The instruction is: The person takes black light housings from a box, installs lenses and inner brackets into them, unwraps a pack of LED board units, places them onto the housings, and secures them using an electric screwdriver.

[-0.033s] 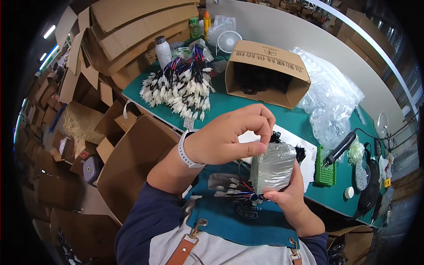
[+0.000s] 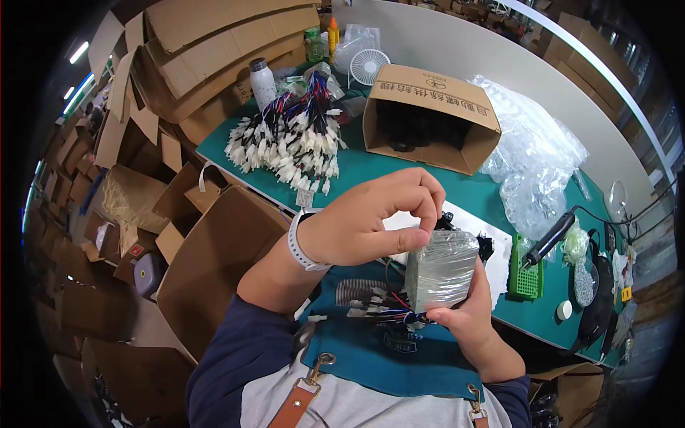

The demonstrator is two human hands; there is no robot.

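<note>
A pale grey-green block wrapped in shiny clear film (image 2: 442, 271) is held up in front of my apron. My right hand (image 2: 469, 310) grips it from below and the right side, thumb across its lower edge. At its upper left corner, my left hand (image 2: 378, 217) is closed in a pinch of thumb and curled fingers. Whatever sits between those fingertips is too small to make out. Below the block lie wires with white connectors (image 2: 378, 310), close to the apron. Black parts (image 2: 448, 222) show partly behind the block, on a white sheet (image 2: 501, 282).
A large bundle of wire harnesses (image 2: 292, 143) covers the table's far left. Behind my hands stands an open carton (image 2: 428, 118), with clear plastic bags (image 2: 535, 157) beside it. On the right are an electric screwdriver (image 2: 549, 242) and a green basket (image 2: 526, 277). Cardboard boxes (image 2: 214, 271) crowd the left.
</note>
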